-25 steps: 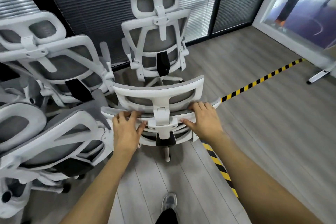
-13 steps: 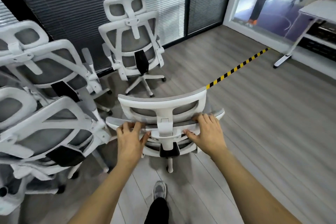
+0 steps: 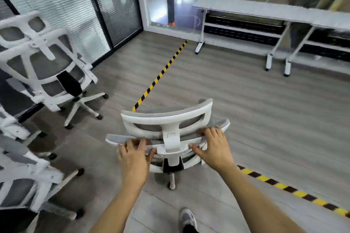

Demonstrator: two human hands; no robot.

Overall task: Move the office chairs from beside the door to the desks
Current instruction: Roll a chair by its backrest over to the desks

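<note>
Chair stands on the grey plank floor straight before me, its back toward me, its seat facing the white desks by the far wall, the top rail running left to right. My left hand and right hand curl over that rail, fingers spread, thumbs underneath. Other white chairs crowd the left beside the blinds; striped tape crosses the floor.
</note>
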